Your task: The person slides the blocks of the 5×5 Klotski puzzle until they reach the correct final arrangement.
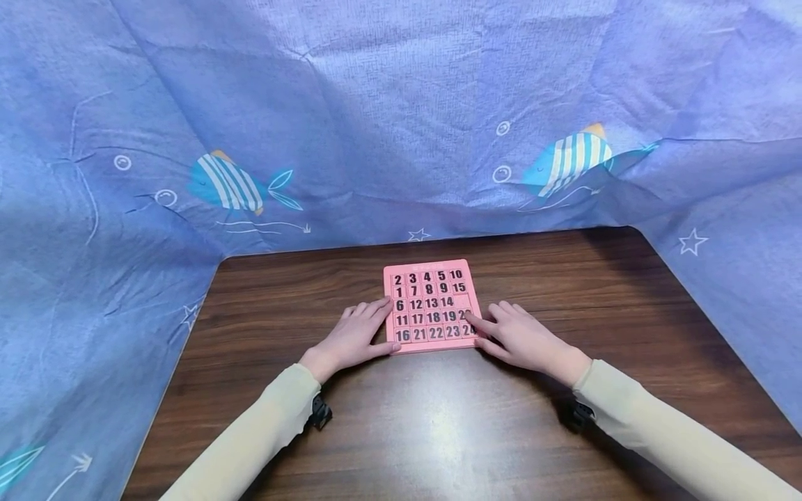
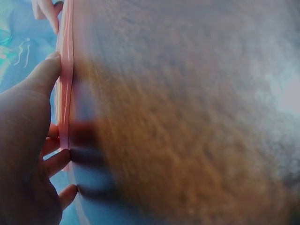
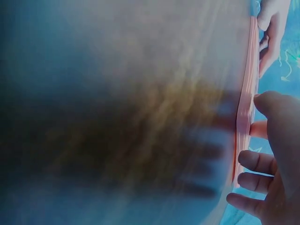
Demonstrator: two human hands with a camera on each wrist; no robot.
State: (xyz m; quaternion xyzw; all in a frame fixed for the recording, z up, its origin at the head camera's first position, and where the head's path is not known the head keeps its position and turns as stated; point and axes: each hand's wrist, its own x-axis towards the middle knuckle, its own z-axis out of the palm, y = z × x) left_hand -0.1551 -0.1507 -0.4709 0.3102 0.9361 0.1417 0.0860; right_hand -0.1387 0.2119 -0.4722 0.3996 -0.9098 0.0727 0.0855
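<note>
A pink number sliding puzzle (image 1: pixel 432 341) lies flat on the table, its black-numbered tiles set in rows. A gap shows at the right end of the middle row, just above the 20 tile. My left hand (image 1: pixel 354 337) rests against the puzzle's left side, thumb at the near left corner and forefinger on the left edge. On the right, the forefinger of my right hand (image 1: pixel 523 337) touches the 20 tile and partly covers it. Its thumb lies by the near right corner, at the 24 tile. Both wrist views show the puzzle's pink side edge-on, with extended fingers beside it.
The dark wood-grain table (image 1: pixel 288 292) has a bright glare spot near its front. A blue cloth (image 1: pixel 401 125) printed with fish hangs behind it and along both sides. Dark wrist devices (image 1: pixel 321 412) sit under both pale sleeves.
</note>
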